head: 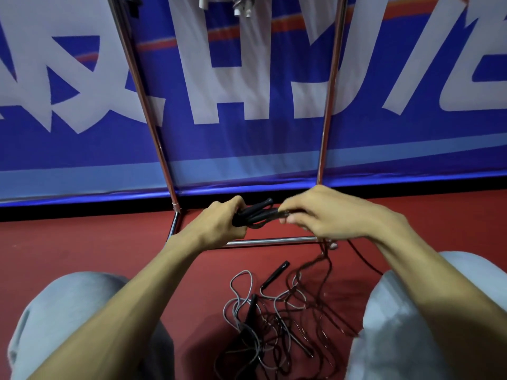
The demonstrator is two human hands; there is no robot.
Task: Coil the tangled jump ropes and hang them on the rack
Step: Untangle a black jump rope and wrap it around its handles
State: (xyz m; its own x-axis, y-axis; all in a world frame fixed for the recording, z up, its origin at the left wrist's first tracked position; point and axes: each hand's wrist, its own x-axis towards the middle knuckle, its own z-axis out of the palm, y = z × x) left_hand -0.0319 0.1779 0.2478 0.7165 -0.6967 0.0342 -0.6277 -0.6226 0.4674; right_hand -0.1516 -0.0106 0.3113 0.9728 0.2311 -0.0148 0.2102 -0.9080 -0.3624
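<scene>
Jump ropes are found in two conditions: one in hand, the rest in a heap. Left hand (219, 223) is closed in a fist round a pair of black handles (258, 208), held side by side. Right hand (326, 215) pinches the cord where it leaves the handle ends, fingers curled. From that pinch the dark cord (323, 259) drops slack to the red floor (82, 242) and runs into the tangle (274, 325), which lies on the floor between the person's knees, just in front of the rack's base bar (274, 240). A loose handle (275, 274) lies at the far edge of the heap. Assessment: cords are thin, light and limp, and likely to snag on neighbouring loops. The handles are rigid and the sound place to grip, with the cord drawn through the other hand's fingers. Rack uprights (145, 105) stand against a blue banner (247, 149); hung items (241, 6) show at the top, details unclear.
</scene>
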